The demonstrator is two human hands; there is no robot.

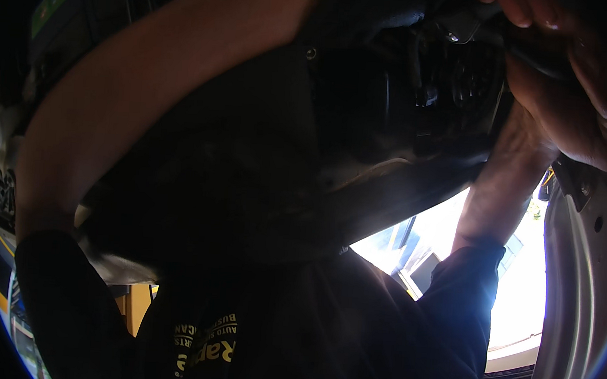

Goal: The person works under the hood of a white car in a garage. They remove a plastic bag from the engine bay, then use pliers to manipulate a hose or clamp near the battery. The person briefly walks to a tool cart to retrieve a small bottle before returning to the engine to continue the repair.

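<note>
My left arm reaches up from the left and across to the top middle. My left hand [362, 10] is lost in deep shadow there, perhaps under a black glove, and its fingers do not show. It is nearest to a small dark metal part [456, 32] with a shiny spot. At the top right my right hand [569, 113] is raised with its palm toward me. Its fingers curl over a dark part [538, 59] at the picture's upper edge, too dim to name. Dark vehicle parts [426, 92] lie between the two hands.
A broad dark panel [237, 128] fills the middle, with a pale curved edge [371, 173] below it. Along the right runs a curved metal body panel [582, 279] with a hole. Bright daylight shows through a gap beside my right forearm. A yellow post [139, 308] stands lower left.
</note>
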